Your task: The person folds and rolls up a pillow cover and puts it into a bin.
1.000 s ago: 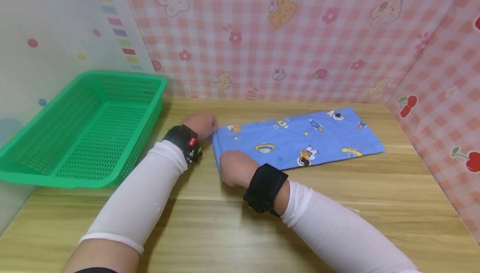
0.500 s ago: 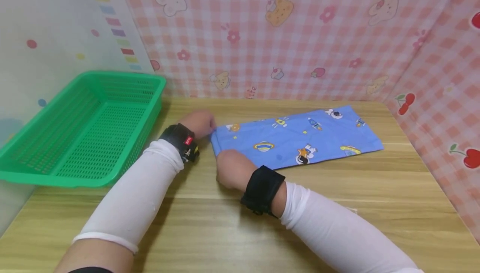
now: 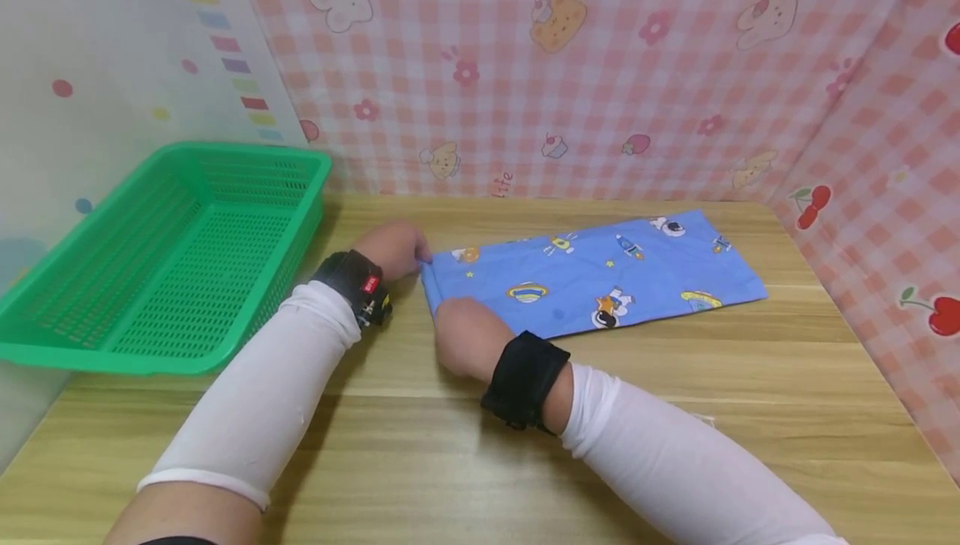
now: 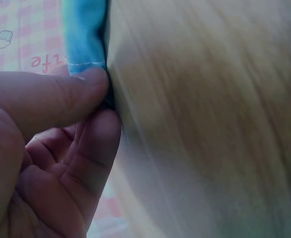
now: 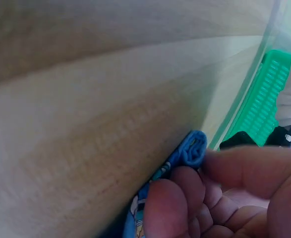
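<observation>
A blue cloth (image 3: 577, 278) printed with astronauts, rockets and planets lies as a long strip on the wooden table, its left edge rolled up. My left hand (image 3: 393, 249) pinches the far corner of that rolled edge; in the left wrist view the thumb and a finger meet on the cloth (image 4: 86, 39). At the near end of the same edge is my right hand (image 3: 472, 337). The right wrist view shows the small spiral end of the rolled cloth (image 5: 192, 148) pinched between thumb and fingers. From the head, the right fingertips are hidden.
A green plastic basket (image 3: 225, 357) stands at the left, beside my left forearm. Behind the table rises a pink checked wall covering (image 3: 510, 112), with another checked panel (image 3: 900, 220) along the right. The wooden tabletop (image 3: 420, 462) shows in front of the hands.
Between the earlier frames and now, the left wrist and forearm shift slightly left and lower. Both hands stay at the rolled edge, and the cloth looks nearly unchanged.
</observation>
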Available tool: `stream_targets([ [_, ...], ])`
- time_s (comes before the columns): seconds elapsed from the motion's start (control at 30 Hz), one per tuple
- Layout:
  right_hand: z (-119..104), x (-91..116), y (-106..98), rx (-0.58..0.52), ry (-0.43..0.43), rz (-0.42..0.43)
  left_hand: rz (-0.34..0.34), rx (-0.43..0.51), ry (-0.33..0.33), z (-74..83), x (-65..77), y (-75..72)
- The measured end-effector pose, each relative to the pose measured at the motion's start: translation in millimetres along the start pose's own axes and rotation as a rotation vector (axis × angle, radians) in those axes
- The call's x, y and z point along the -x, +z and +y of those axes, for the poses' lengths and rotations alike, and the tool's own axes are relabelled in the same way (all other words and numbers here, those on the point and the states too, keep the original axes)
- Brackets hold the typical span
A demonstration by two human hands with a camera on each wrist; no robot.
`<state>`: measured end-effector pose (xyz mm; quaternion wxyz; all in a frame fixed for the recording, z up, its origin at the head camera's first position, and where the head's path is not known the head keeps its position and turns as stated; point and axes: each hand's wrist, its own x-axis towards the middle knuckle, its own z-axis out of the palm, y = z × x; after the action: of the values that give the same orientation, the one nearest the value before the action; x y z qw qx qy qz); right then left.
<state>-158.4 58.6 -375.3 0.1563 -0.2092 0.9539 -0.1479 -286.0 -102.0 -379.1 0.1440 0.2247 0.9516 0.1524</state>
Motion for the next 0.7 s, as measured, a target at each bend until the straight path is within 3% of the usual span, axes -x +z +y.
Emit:
stream_targets([
  [0.23, -1.1, 0.1, 1.9, 0.002, -0.025, 0.007, 0.006, -0.014, 0.001, -1.7, -1.7, 2.7],
  [0.43, -1.5, 2.3, -0.8, 0.046, -0.059, 0.012, 0.057, 0.007, 0.009, -1.9, -1.2, 3.9],
  [0.7, -3.2, 2.8, -1.5, 0.052, -0.034, -0.008, 0.066, 0.020, -0.027, -0.3, -2.2, 3.2],
])
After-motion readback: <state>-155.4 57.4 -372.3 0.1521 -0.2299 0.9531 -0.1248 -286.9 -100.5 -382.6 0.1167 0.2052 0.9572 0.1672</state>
